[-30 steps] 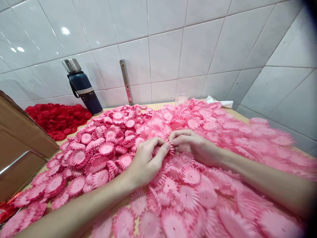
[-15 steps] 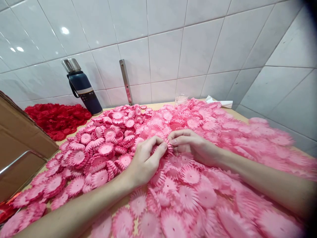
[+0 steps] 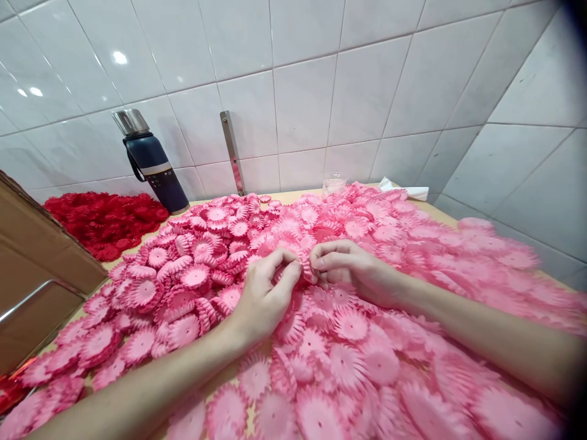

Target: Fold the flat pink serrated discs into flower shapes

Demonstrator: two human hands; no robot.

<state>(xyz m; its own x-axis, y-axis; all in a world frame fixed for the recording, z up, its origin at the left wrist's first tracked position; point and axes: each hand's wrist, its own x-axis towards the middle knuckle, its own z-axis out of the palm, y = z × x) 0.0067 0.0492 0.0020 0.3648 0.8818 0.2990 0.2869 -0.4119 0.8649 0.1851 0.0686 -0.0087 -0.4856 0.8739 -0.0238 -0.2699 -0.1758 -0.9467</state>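
Pink scalloped fabric discs [image 3: 351, 324] lie in a wide heap over the table. Above the middle of the heap, my left hand [image 3: 270, 290] pinches the left edge of a small pink piece [image 3: 306, 263] between thumb and forefinger. From the right, my right hand [image 3: 346, 266] holds the other side of that piece with its fingertips, the fingers curled. Fingers and nearby discs partly hide the piece. Darker-edged pink discs [image 3: 194, 275] are piled to the left of my hands.
A dark blue bottle [image 3: 156, 165] stands at the back left beside a red heap [image 3: 107, 223]. A cardboard box [image 3: 43, 244] is at the left edge. A clear cup [image 3: 334, 184] and white paper [image 3: 415, 192] sit near the tiled wall.
My left hand has shifted slightly left, and its thumb and forefinger are closer together. My right hand stays nearly in place, its fingertips a little more closed on the pink piece.
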